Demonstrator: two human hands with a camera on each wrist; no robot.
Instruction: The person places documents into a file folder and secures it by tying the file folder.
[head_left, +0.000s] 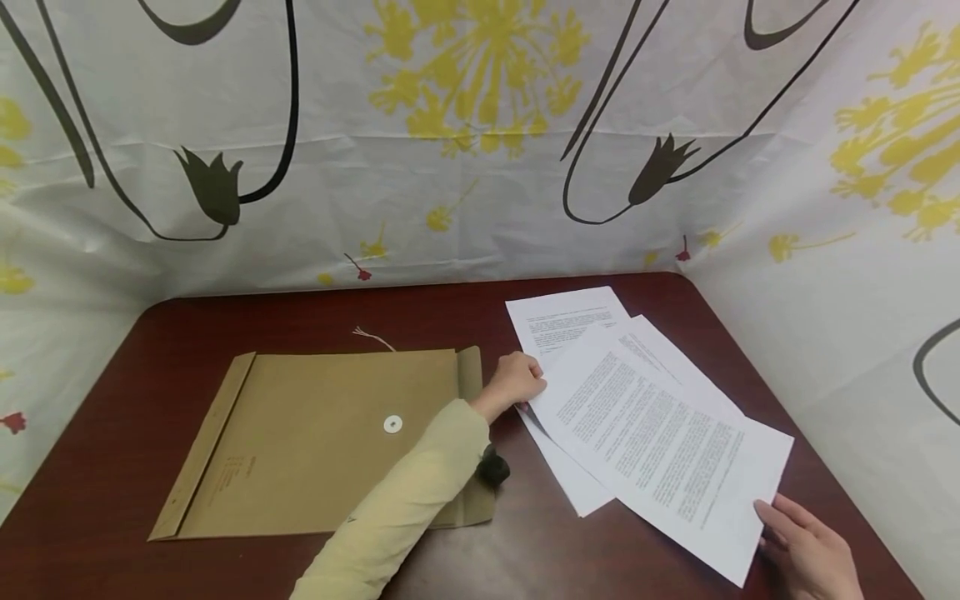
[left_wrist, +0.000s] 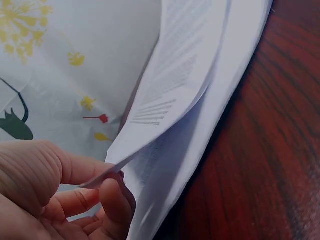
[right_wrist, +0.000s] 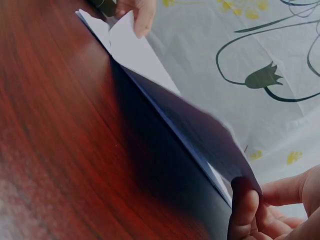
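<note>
Sheet [head_left: 660,442] over other sheets [head_left: 562,325], right part of tabletop [head_left: 562,558]; long axis slants from left grip [head_left: 514,380], far end, to right grip [head_left: 806,546], near end. Both pinch sheet, fingers closed. Envelope [head_left: 322,450] lies left, nearer left grip.

White printed sheets [head_left: 660,433] and a plain tan envelope [head_left: 322,433] on a dark reddish-brown, wood-grained tabletop [head_left: 562,567].
The sheets bear rows of dark type; the envelope shows a white disc [head_left: 393,424], a whitish string [head_left: 378,339] and faint reddish lettering [head_left: 232,475]. The sleeve [head_left: 408,500] is pale yellow; the whitish backdrop cloth [head_left: 450,242] carries yellow bursts [head_left: 491,67], grey-green tulips [head_left: 213,187] and small red flowers [head_left: 363,273].
</note>
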